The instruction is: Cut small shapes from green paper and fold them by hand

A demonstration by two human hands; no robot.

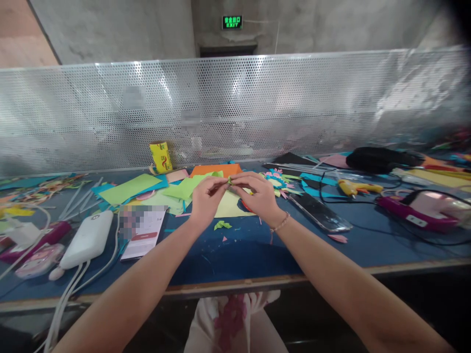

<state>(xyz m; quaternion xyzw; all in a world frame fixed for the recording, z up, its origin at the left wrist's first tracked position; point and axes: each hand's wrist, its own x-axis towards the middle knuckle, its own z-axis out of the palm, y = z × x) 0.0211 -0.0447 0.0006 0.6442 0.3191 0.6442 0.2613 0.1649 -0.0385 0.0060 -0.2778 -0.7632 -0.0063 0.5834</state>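
Note:
Fingertips of my left hand (206,197) and my right hand (260,194) meet above the table, pinching a small piece of green paper (229,181) between them. Its shape is mostly covered by the fingers. Below the hands, a crumpled green paper cutting (222,225) lies on the blue tabletop. Behind and beneath them are a pale yellow sheet (230,205), light green sheets (187,186) and an orange sheet (213,169). Something with red handles, partly hidden by my right hand, rests on the yellow sheet. A blue and pink paper figure (275,178) sits just right of that hand.
To the left lie a phone with a lit screen (147,235), a white power bank (88,239) with cables and a purple power strip (55,234). A dark phone (319,213), a yellow glue gun (358,188) and another power strip (415,215) are on the right. A perforated metal panel (235,108) stands behind.

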